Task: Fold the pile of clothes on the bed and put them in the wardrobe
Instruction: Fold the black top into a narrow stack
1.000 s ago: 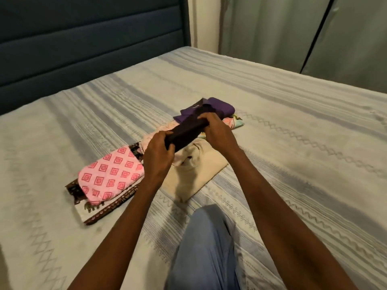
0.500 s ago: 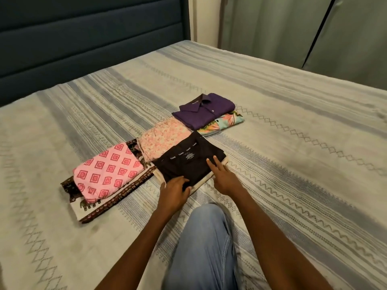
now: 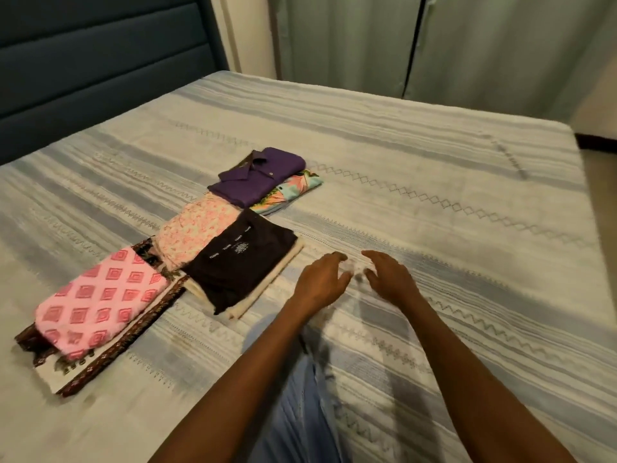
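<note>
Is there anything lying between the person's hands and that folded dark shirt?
Nothing visible does. The left hand and right hand hover open beside the dark shirt, with only bare bedspread between them.

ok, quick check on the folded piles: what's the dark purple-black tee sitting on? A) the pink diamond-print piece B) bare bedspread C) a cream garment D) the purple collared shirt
C: the dark tee lies on a folded cream garment, whose edge shows along the tee's right and near sides; the purple collared shirt and the pink diamond-print piece are in separate piles. Neither the left hand nor the right hand touches it.
</note>
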`<state>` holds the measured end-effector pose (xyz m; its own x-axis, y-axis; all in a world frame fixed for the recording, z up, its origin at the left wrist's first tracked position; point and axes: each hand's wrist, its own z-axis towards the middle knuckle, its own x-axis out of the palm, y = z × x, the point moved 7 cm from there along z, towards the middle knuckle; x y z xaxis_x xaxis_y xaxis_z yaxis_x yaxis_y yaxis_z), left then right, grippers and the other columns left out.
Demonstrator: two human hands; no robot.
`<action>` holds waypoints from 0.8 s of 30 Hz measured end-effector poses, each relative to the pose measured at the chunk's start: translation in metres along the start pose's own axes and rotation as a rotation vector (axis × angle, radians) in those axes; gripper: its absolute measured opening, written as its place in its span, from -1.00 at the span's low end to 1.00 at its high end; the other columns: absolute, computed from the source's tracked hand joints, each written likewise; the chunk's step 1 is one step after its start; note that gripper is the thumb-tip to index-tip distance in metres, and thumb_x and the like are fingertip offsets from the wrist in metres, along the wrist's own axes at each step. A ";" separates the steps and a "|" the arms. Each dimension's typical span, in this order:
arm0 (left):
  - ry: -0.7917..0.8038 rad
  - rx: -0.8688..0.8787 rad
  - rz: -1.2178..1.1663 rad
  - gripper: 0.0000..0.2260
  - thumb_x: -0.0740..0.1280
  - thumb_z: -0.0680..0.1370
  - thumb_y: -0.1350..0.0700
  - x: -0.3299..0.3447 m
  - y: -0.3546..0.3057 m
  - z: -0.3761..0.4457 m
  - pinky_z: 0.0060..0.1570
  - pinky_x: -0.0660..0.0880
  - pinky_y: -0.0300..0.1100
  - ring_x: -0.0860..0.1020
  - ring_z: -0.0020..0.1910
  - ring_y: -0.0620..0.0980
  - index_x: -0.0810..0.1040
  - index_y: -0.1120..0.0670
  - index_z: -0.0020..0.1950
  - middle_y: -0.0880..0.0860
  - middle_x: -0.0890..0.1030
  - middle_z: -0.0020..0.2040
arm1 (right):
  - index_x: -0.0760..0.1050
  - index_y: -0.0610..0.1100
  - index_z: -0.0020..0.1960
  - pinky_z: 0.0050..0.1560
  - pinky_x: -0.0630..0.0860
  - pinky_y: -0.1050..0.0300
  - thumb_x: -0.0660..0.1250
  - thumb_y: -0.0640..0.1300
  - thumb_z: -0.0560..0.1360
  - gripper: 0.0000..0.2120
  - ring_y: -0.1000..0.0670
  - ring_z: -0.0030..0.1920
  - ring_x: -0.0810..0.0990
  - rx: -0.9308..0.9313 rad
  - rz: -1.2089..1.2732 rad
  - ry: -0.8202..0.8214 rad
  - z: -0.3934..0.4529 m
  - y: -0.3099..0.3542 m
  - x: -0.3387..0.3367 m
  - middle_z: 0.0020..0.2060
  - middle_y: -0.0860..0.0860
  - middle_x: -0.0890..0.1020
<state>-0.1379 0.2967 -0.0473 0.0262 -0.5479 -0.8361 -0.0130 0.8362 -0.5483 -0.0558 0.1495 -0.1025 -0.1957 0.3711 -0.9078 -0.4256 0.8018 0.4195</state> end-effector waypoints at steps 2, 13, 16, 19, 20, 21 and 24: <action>0.033 -0.016 0.010 -0.47 0.23 0.63 -0.14 0.030 -0.022 0.018 0.37 0.33 0.01 0.40 0.42 0.14 0.30 0.10 0.53 0.13 0.41 0.47 | 0.34 -0.04 0.50 0.31 0.43 -0.09 0.27 -0.01 0.62 -0.54 -0.13 0.41 0.42 0.073 -0.060 -0.027 -0.010 -0.043 -0.018 0.41 -0.08 0.47; -0.054 -0.095 0.105 -0.26 -0.18 0.56 -0.34 0.181 -0.115 0.177 0.52 -0.18 0.19 -0.10 0.60 0.22 -0.07 0.05 0.64 0.15 -0.08 0.63 | 0.13 -0.02 0.60 0.52 -0.01 -0.25 -0.12 0.39 0.55 -0.24 -0.15 0.60 0.03 0.277 -0.283 -0.080 0.061 -0.289 -0.102 0.60 -0.02 0.14; -0.106 -0.128 0.079 -0.31 -0.13 0.63 -0.32 0.213 -0.139 0.232 0.50 -0.29 0.17 -0.22 0.59 0.19 -0.17 0.02 0.64 0.14 -0.20 0.62 | -0.01 0.06 0.62 0.52 -0.19 -0.26 -0.15 0.45 0.55 -0.23 -0.10 0.61 -0.12 0.271 -0.312 -0.073 0.106 -0.338 -0.115 0.62 0.03 0.00; -0.131 -0.260 0.059 -0.30 -0.11 0.63 -0.33 0.245 -0.158 0.264 0.49 -0.31 0.17 -0.22 0.59 0.19 -0.20 0.03 0.63 0.14 -0.23 0.62 | -0.10 0.11 0.62 0.50 -0.28 -0.32 -0.16 0.50 0.52 -0.21 -0.10 0.61 -0.17 0.291 -0.322 -0.051 0.133 -0.380 -0.118 0.62 0.02 -0.08; -0.134 -0.323 0.069 -0.29 -0.12 0.63 -0.34 0.253 -0.160 0.268 0.51 -0.29 0.18 -0.22 0.59 0.18 -0.21 0.03 0.63 0.13 -0.22 0.62 | -0.13 0.13 0.62 0.50 -0.30 -0.32 -0.19 0.52 0.51 -0.20 -0.09 0.61 -0.18 0.294 -0.300 -0.037 0.135 -0.389 -0.112 0.62 0.03 -0.11; -0.132 -0.377 0.096 -0.29 -0.13 0.63 -0.35 0.263 -0.164 0.273 0.52 -0.25 0.20 -0.21 0.59 0.17 -0.21 0.03 0.63 0.13 -0.21 0.62 | -0.15 0.16 0.62 0.50 -0.30 -0.32 -0.20 0.52 0.51 -0.21 -0.07 0.61 -0.19 0.308 -0.252 -0.028 0.135 -0.399 -0.108 0.62 0.05 -0.13; -0.168 -0.426 0.274 -0.29 -0.11 0.63 -0.35 0.275 -0.164 0.271 0.53 -0.13 0.24 -0.14 0.60 0.18 -0.16 0.03 0.64 0.14 -0.16 0.63 | -0.12 0.16 0.62 0.52 -0.22 -0.31 -0.18 0.49 0.54 -0.25 -0.07 0.61 -0.16 0.306 -0.199 -0.092 0.128 -0.401 -0.101 0.62 0.06 -0.10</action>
<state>0.1421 0.0158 -0.1833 0.1246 -0.2701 -0.9547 -0.4454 0.8446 -0.2971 0.2477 -0.1495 -0.1793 -0.0496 0.2237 -0.9734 -0.1610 0.9601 0.2288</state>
